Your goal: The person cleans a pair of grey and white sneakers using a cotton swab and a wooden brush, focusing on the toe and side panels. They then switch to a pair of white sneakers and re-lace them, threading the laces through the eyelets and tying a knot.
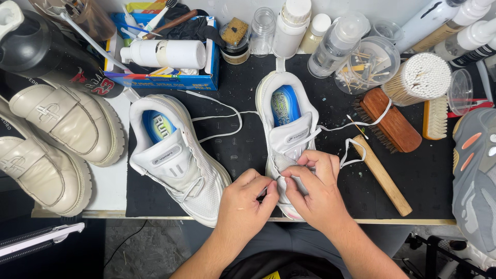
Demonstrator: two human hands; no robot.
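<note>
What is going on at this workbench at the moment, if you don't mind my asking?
A person is working a white lace on a white sneaker that stands on a black mat. The left hand and right hand both pinch at the eyelets near the toe. Its mate sits to the left, with brushes and bottles around.

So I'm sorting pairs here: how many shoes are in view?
5. Two cream loafers at left, a white sneaker left of centre, the white sneaker under both hands, and a grey sneaker cut off at the right edge; others may lie off-frame.
</note>
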